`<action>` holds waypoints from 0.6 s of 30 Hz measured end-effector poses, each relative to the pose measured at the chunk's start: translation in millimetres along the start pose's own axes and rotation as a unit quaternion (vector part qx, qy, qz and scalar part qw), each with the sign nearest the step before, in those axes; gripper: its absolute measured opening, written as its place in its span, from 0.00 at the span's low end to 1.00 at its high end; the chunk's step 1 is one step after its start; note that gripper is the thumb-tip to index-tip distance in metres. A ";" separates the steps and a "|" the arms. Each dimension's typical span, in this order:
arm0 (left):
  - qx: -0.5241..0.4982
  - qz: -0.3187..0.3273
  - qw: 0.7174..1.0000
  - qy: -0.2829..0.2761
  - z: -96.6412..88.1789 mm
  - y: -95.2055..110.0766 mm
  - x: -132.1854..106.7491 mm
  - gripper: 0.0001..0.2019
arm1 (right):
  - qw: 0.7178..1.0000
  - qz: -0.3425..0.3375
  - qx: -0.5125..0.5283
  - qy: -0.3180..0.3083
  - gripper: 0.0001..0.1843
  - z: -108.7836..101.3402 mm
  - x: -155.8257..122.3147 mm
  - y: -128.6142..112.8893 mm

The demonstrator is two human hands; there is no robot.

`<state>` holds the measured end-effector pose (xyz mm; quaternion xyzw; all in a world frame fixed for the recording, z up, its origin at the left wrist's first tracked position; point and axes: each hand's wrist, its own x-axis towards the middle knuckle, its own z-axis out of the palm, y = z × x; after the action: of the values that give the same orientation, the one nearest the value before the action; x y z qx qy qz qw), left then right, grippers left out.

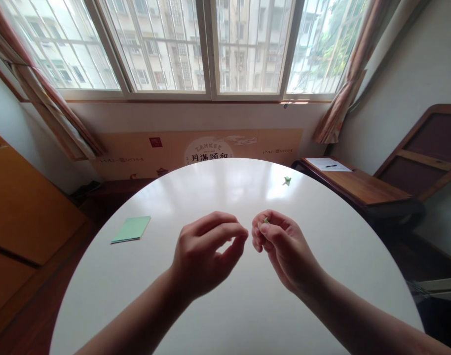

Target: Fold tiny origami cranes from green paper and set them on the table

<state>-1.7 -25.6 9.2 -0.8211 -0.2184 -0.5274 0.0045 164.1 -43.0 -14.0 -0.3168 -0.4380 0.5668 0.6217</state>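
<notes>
My right hand [284, 241] is closed, pinching a small piece of folded green paper [266, 220] between thumb and forefinger. Most of that piece is hidden by the fingers. Just to its left, my left hand [210, 246] is closed with thumb and fingertips pressed together. Whatever those tips may hold does not show. A narrow gap separates the two hands above the white table. Farther back on the right lies a small folded green paper figure [287, 180]. On the left rests a stack of square green paper [131, 229].
The round white table [225, 315] has a curved edge on both sides. Beyond its right edge stands a wooden chair or bench [373, 185] bearing a white sheet [323, 165] and a pen. A printed cardboard panel [136, 148] leans under the window. An orange-brown cabinet [29, 202] stands left.
</notes>
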 end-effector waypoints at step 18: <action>-0.268 -0.385 0.880 -0.070 8.1 -4.7 -1.3 0.08 | 0.999 0.028 0.030 0.035 0.12 -2.1 4.5 15.0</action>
<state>3.1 -19.9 3.4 -0.6767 -0.3677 -0.4667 -0.4348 159.5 -36.0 -27.4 -0.3298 -0.3896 0.5853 0.6299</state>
